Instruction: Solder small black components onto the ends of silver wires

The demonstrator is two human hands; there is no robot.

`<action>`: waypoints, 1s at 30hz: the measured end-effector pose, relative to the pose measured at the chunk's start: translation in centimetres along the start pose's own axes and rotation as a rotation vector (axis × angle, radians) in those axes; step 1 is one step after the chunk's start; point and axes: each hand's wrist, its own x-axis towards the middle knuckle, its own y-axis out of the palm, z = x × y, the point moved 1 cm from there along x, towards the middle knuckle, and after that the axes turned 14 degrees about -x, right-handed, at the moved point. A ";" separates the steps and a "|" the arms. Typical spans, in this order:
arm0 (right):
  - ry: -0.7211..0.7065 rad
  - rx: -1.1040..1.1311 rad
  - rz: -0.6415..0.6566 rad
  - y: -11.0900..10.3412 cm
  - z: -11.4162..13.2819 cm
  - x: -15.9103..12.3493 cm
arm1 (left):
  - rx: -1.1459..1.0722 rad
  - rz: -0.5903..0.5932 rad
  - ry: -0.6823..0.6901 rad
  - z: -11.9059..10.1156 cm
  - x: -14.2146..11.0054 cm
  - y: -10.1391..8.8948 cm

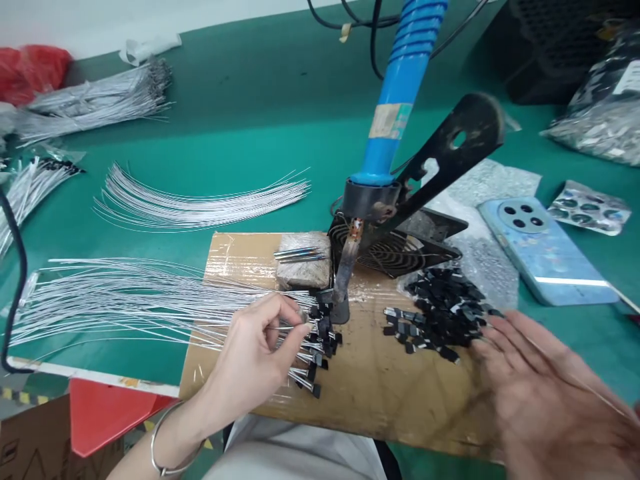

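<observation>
My left hand (263, 357) has its thumb and fingers pinched together on a thin white wire, over the black-tipped ends of a spread wire bundle (135, 293). Small black end pieces (325, 327) sit on these wires, just right of my fingertips. My right hand (545, 387), slightly blurred, is open with its fingers stretched toward a pile of small flat black pieces (445, 303); the fingertips reach the pile's right edge. Between the hands, a soldering iron (385, 127) with a blue handle hangs tip down in a black metal bracket (450, 150).
Cardboard (370, 373) covers the table's front. A wrapped block (303, 267) and a black fan (400, 253) stand behind the iron's tip. More white wires (205, 200) lie farther back. At right are a blue phone (545, 253) and a blister pack (590, 208).
</observation>
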 end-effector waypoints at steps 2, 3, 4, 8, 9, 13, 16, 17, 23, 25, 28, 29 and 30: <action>-0.045 -0.063 -0.027 -0.9 -1.1 1.1 | 0.005 0.024 0.015 -0.1 -0.1 -0.3; -0.062 -0.096 -0.049 -1.0 -1.6 1.4 | 0.006 0.039 0.020 -0.2 -0.2 -0.4; -0.076 -0.119 -0.072 -1.0 -2.0 1.5 | 0.003 0.055 0.024 -0.2 -0.3 -0.5; -0.111 -0.160 0.025 0.6 -2.7 0.1 | -0.003 0.109 0.041 -0.3 -0.9 -0.9; -0.123 -0.163 0.039 1.0 -2.7 -0.4 | -0.004 0.121 0.047 -0.4 -1.0 -1.0; -0.152 -0.163 0.024 1.5 -2.4 -1.2 | -0.007 0.162 0.059 -0.5 -1.7 -1.3; -0.135 -0.167 -0.009 1.2 -2.6 -0.9 | 0.007 0.180 0.084 -0.5 -1.8 -1.6; -0.129 -0.173 -0.019 1.0 -2.6 -0.8 | 0.018 0.183 0.099 -0.5 -1.8 -1.6; -0.099 -0.231 -0.062 1.2 -2.7 -0.7 | 0.239 0.077 0.343 -0.1 -1.4 -1.4; -0.089 -0.258 -0.042 1.3 -2.5 -0.9 | 0.308 -0.011 0.451 0.1 -1.1 -1.6; -0.085 -0.285 -0.014 1.4 -2.4 -0.9 | 0.444 -0.153 0.572 0.4 0.2 -3.1; -0.086 -0.290 -0.005 1.3 -2.5 -0.9 | 0.527 -0.188 0.604 0.5 1.0 -3.8; -0.088 -0.293 0.005 1.3 -2.5 -0.9 | 0.649 -0.210 0.614 0.7 2.2 -4.6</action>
